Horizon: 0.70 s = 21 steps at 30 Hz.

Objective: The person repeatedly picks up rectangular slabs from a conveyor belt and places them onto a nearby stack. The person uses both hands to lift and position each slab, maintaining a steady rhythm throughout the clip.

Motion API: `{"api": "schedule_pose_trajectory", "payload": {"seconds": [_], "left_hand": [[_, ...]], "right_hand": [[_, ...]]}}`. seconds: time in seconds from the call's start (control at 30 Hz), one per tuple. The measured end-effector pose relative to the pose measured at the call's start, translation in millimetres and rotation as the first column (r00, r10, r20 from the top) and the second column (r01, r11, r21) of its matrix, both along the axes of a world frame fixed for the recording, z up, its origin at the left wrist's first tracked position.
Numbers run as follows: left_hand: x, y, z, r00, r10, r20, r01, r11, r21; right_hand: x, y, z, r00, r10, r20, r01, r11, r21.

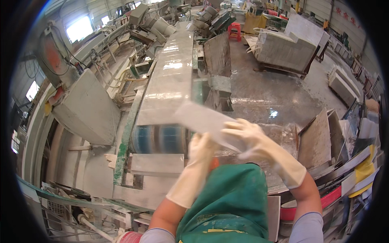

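Observation:
A pale grey, flat rectangular stone slab (206, 120) is held tilted in front of me, past the near right corner of the conveyor belt (168, 87). Cream rubber gloves cover both hands. My left hand (199, 149) is closed at the slab's near lower edge, its fingertips partly hidden. Around the slab's right end, my right hand (248, 137) grips with the thumb and fingers on either side. Motion blurs the slab a little. A similar pale slab (157, 163) lies just before the belt's blue-banded end roller (160, 139).
A green-edged metal frame (122, 158) runs along the belt's left side. Farther left stands a big grey block-shaped housing (87, 107). Stacked slabs (283, 50) and a red stool (234, 31) are at the far right. Slabs (318, 137) lean nearer right, by a red tub (330, 198).

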<state>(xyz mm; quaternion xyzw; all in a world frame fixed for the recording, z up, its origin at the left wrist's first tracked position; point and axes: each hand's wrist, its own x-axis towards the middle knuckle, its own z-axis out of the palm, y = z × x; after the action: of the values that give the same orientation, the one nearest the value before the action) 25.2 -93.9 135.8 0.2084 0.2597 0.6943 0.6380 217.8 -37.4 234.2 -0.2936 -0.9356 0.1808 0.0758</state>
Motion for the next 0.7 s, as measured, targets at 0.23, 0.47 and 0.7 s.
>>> {"api": "schedule_pose_trajectory", "payload": {"seconds": [0.23, 0.47, 0.7], "left_hand": [[-127.5, -18.9, -39.6, 0.88, 0.473, -0.053, -0.472, 0.853, -0.221], [-188.6, 0.7, -97.6, 0.837, 0.54, -0.083, -0.526, 0.753, -0.396], [-187.2, 13.1, -122.7, 0.806, 0.587, -0.08, -0.568, 0.727, -0.386]], "right_hand": [[-90.9, 37.3, -47.6, 0.988, 0.105, 0.113, -0.133, 0.952, 0.277], [68.4, 56.0, -79.8, 0.939, -0.334, 0.076, 0.286, 0.887, 0.363], [240.6, -21.2, -114.3, 0.619, -0.778, -0.105, 0.785, 0.608, 0.122]]}}
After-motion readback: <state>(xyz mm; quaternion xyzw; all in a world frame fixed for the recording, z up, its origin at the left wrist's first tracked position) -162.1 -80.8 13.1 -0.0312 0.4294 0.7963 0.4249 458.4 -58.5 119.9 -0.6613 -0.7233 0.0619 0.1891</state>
